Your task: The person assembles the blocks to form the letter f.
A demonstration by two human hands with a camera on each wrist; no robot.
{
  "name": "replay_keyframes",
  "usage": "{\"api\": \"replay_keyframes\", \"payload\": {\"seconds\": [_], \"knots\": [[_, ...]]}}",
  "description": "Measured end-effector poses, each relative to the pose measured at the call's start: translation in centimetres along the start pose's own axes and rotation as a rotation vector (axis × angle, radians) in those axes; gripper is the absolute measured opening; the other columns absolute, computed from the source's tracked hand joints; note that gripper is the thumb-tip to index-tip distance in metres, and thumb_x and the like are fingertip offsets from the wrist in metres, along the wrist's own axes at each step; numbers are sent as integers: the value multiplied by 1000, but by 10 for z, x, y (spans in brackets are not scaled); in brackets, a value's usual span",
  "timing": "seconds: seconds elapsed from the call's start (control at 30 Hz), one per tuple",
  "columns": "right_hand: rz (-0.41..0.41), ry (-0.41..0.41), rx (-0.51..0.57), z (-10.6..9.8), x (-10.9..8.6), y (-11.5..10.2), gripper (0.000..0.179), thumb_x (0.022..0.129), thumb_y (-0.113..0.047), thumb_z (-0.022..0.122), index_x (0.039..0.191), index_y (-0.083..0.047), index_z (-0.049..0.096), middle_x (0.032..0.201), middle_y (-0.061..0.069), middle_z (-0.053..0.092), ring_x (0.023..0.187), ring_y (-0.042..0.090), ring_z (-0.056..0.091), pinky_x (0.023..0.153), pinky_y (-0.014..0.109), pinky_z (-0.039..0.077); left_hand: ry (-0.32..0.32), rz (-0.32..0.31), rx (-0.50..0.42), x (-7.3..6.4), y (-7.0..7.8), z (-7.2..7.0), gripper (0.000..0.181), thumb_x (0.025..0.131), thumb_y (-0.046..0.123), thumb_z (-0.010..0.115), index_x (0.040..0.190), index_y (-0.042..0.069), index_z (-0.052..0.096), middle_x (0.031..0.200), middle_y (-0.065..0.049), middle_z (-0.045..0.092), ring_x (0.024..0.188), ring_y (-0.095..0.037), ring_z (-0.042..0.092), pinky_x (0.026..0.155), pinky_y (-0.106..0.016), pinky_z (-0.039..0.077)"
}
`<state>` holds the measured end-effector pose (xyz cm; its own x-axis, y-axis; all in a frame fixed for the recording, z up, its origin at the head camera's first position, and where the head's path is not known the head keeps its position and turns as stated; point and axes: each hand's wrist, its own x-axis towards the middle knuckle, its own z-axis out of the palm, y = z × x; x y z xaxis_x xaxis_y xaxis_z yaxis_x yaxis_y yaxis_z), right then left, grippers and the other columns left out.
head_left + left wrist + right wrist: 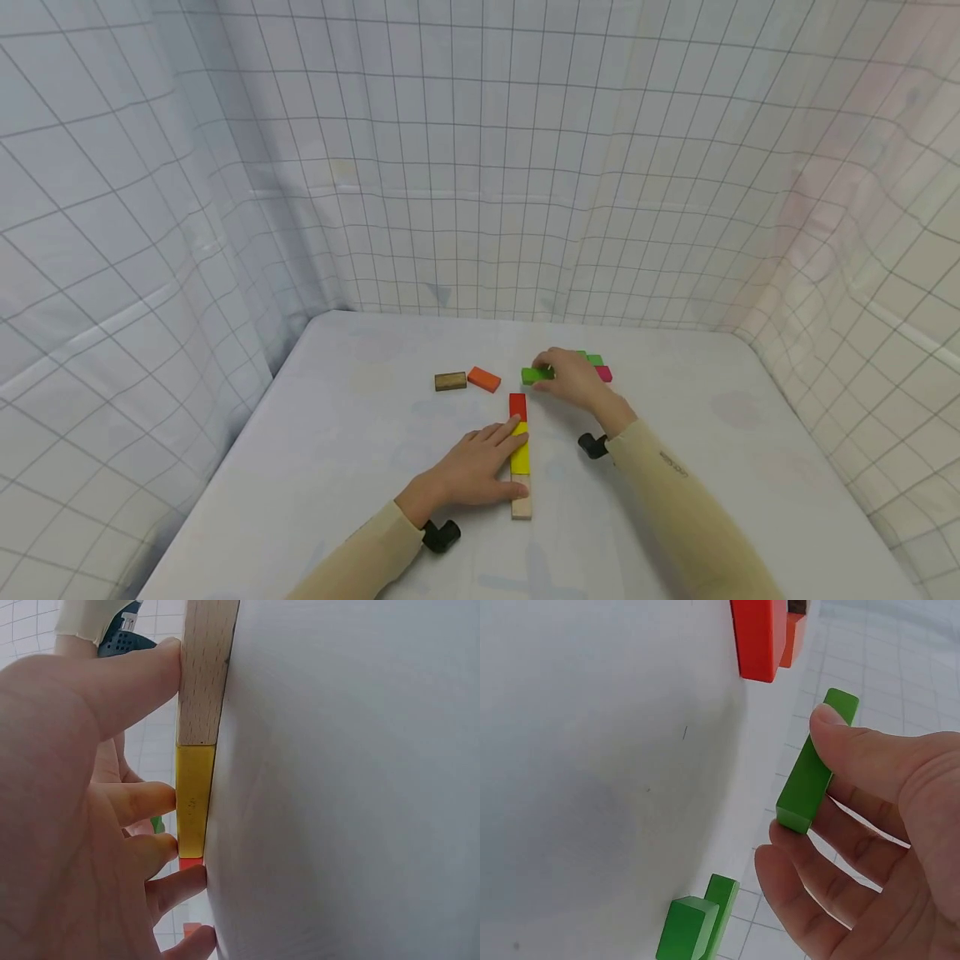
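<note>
A straight row on the white table has a red block (517,405), a yellow block (521,461) and a plain wooden block (522,507) laid end to end. My left hand (474,468) rests along this row with its fingers spread. Its thumb touches the plain wooden block and two fingertips touch the yellow one, as the left wrist view shows. Just past the red end, my right hand (576,380) pinches a green block (808,780) between thumb and fingers. In the right wrist view, that block is held above the table surface.
Left of the row's far end lie a dark brown block (450,382) and an orange block (484,380). Behind my right hand are other green blocks (595,360) and a pink block (605,374). White gridded curtains (480,167) surround the table (337,417).
</note>
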<state>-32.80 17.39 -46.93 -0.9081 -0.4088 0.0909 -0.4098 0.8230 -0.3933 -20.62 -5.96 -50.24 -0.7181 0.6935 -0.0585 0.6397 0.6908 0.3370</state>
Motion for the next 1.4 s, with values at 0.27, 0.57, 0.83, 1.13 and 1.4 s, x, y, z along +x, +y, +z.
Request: {"api": "replay_keyframes", "payload": {"seconds": [0.27,0.57,0.83,1.13,1.4], "knots": [[60,35,74,6,-13,3,33,86,-25,83,115,-14,72,104,-3,66,95,17,59,89,38,52,0,-9,1,1,0,0,85,94,68,51,160,20,30,168,-2,13,150,-24,22,115,-54,27],[123,58,91,21,-27,6,34,85,-25,82,115,-13,72,106,-1,68,96,19,60,92,43,51,6,-1,-3,1,-1,1,84,94,68,50,160,20,30,168,-2,14,150,-24,22,115,-54,27],[131,55,65,28,-28,7,33,84,-26,84,113,-15,73,106,-2,67,96,18,59,94,41,50,11,-1,11,2,-1,1,84,94,69,50,160,20,30,168,-2,14,150,-25,22,114,-54,28],[113,44,38,26,-30,2,30,82,-26,85,107,-15,74,100,-3,66,92,18,58,91,41,51,13,-9,5,2,-2,0,84,94,68,51,159,21,31,168,-2,15,149,-24,23,114,-54,29],[109,43,25,28,-31,-1,28,80,-26,86,103,-15,75,97,-3,65,89,18,58,87,40,51,8,-9,11,2,-2,1,85,93,69,51,160,21,31,168,-1,14,149,-23,23,114,-53,28]]}}
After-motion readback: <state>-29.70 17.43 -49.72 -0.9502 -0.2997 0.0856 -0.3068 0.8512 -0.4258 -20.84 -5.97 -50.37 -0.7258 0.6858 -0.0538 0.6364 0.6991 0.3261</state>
